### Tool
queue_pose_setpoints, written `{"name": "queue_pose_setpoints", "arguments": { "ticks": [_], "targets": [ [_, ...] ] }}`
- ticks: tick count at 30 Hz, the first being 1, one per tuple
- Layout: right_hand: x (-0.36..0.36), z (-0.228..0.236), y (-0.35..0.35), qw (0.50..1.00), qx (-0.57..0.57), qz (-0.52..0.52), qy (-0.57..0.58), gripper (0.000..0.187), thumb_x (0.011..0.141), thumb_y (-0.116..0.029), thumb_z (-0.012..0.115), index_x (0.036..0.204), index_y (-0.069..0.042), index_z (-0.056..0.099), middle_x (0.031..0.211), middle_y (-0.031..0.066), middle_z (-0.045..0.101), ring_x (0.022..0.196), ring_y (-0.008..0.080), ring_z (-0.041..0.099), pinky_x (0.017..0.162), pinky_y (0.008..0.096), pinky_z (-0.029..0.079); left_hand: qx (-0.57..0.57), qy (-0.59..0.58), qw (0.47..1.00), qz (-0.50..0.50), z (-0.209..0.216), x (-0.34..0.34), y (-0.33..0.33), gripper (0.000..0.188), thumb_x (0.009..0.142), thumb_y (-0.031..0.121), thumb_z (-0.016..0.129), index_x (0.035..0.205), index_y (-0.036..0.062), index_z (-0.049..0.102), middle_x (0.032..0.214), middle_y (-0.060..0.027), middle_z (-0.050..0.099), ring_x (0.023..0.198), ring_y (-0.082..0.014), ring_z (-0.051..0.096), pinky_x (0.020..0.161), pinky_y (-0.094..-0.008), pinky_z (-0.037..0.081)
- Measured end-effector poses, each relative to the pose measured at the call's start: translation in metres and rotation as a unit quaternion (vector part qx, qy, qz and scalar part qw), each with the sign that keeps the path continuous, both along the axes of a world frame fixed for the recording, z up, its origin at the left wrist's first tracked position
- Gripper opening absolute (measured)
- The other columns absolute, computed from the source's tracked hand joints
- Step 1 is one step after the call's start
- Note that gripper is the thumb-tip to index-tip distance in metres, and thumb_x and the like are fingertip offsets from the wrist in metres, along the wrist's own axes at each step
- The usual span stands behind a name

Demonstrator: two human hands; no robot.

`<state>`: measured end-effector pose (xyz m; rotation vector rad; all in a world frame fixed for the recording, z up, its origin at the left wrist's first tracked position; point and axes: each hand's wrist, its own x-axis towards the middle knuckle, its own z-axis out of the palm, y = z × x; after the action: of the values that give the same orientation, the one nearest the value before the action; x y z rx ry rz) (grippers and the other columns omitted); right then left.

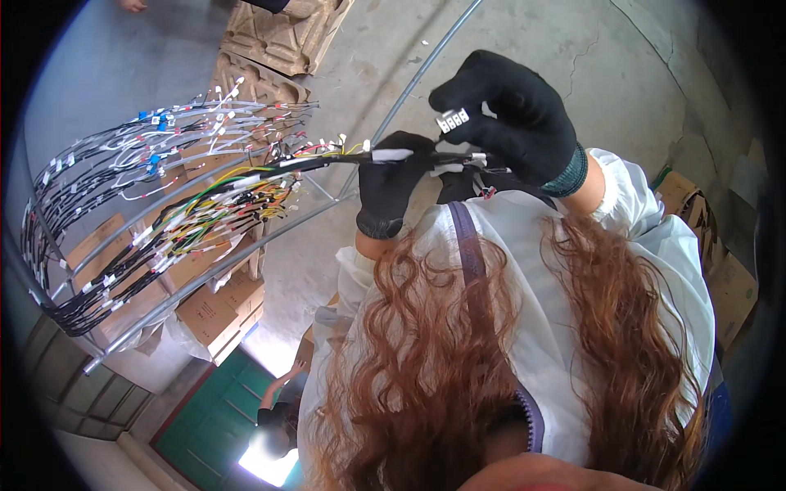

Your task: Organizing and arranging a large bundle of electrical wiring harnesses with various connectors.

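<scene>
My left hand [386,190], in a black glove, is closed round a black cable bundle [348,158] with a white label [391,155] on it. Higher and to the right, my black-gloved right hand [520,114], with a green cuff, pinches a small white connector [453,121] with a row of dark slots. Below that hand, cable ends with a white piece [470,158] stick out to the right of my left hand. How the connector is joined to the wires is hidden by the gloves.
Many wires with white, blue and yellow ends hang over a grey tube rack [246,245] at left. Cardboard boxes [221,311] stand beneath it, moulded brown pallets [282,37] at the top. Another person [282,417] is at lower left; more cardboard [729,286] is at right.
</scene>
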<state>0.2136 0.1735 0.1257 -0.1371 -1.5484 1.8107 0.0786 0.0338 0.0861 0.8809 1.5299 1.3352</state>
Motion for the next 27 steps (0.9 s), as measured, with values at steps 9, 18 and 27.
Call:
{"name": "queue_pose_setpoints", "arguments": {
  "ticks": [9, 18, 27],
  "targets": [
    [0.029, -0.016, 0.011, 0.940, -0.005, -0.335, -0.060, 0.020, 0.078, -0.007, 0.054, 0.096, 0.002, 0.051, 0.082, 0.0071, 0.057, 0.076, 0.0123, 0.054, 0.070, 0.0234, 0.042, 0.069, -0.051, 0.962, 0.260, -0.019, -0.002, 0.040, 0.013, 0.074, 0.011, 0.057, 0.080, -0.0011, 0.057, 0.069, -0.0064, 0.056, 0.060, -0.0118, 0.052, 0.054, -0.0234, 0.039],
    [0.064, -0.071, -0.042, 0.929, -0.288, 0.011, -0.231, 0.020, 0.080, -0.012, 0.049, 0.094, 0.001, 0.051, 0.083, 0.0056, 0.056, 0.073, 0.0116, 0.052, 0.065, 0.0226, 0.042, 0.120, -0.104, 0.938, 0.308, -0.002, -0.014, 0.056, 0.015, 0.073, 0.011, 0.059, 0.082, -0.0018, 0.058, 0.070, -0.0079, 0.058, 0.061, -0.0149, 0.054, 0.057, -0.0268, 0.042],
    [0.058, -0.074, -0.030, 0.987, -0.110, 0.109, -0.052, 0.029, 0.078, -0.018, 0.053, 0.098, 0.002, 0.050, 0.093, 0.0092, 0.053, 0.082, 0.0168, 0.053, 0.072, 0.0261, 0.043, 0.122, -0.136, 0.939, 0.290, 0.022, -0.015, 0.066, 0.016, 0.072, 0.013, 0.061, 0.079, -0.0016, 0.058, 0.069, -0.0071, 0.058, 0.057, -0.0118, 0.052, 0.052, -0.0233, 0.041]
  ]
}}
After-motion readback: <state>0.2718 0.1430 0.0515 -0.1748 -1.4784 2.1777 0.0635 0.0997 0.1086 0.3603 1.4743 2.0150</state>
